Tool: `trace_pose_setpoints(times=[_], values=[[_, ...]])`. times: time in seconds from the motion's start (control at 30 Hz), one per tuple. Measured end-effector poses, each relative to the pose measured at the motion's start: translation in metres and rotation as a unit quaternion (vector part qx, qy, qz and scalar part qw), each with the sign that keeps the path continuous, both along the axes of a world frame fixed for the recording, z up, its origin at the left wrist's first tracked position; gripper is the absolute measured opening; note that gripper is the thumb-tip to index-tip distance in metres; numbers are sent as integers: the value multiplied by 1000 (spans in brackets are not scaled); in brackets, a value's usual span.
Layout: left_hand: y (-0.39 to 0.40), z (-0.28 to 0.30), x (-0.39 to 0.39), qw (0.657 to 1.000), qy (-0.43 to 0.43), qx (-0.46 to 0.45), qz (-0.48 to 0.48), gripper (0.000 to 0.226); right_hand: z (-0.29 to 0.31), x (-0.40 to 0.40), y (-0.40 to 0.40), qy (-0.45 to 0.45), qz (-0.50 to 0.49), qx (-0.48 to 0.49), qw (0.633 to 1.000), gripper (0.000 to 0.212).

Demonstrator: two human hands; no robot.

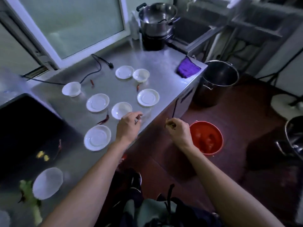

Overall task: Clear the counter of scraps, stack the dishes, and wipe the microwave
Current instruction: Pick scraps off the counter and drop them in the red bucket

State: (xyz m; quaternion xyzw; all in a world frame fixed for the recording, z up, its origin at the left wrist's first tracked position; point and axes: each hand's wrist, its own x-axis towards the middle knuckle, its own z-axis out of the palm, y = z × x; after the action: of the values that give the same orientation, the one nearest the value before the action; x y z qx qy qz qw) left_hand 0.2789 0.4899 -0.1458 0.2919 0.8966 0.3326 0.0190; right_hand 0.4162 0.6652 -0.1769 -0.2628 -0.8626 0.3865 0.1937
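Both forearms reach out from the bottom of the view, over a steel counter (124, 63) that fills the left half of the scene. Dark at the left edge sits the microwave (24, 136), with a couple of yellow bits (43, 156) on its top. Off the counter's far right corner stands a big steel pot (218, 82) on the floor, and nearer in, an orange bucket (207, 138) sits just beside the right hand. Another steel pot (157, 18) stands at the back of the counter. Count the white dishes: five flat saucers and four deeper bowls, nine in all, spread out singly, none stacked; the nearest bowl (47, 182) lies beside a green leafy scrap (30, 199). A purple cloth (188, 68) rests near the counter's far right corner. Red chillies next: four on the steel, one of them (105, 119) between the saucers. Left hand (128, 126) hovers at the counter's front edge by a bowl (121, 110), fingers curled together; whether it grips anything I cannot tell. Right hand (177, 131) is off the counter, fingertips pinching a small yellowish scrap (168, 124).
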Motion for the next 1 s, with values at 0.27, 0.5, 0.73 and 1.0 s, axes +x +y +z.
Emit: trace_pose_setpoints(times=[0.27, 0.5, 0.73, 1.0], values=[[119, -23, 28, 989, -20, -32, -145, 29, -17, 74, 75, -34, -137, -12, 990, 10], [217, -61, 18, 971, -53, -48, -227, 29, -43, 80, 139, -83, -201, -50, 975, 9], [319, -111, -15, 953, -124, -81, -263, 29, -76, 50, 214, -156, -234, -83, 956, 8], [380, -161, -27, 932, -183, -145, -279, 34, -128, 37, 256, -211, -281, -146, 925, 9]])
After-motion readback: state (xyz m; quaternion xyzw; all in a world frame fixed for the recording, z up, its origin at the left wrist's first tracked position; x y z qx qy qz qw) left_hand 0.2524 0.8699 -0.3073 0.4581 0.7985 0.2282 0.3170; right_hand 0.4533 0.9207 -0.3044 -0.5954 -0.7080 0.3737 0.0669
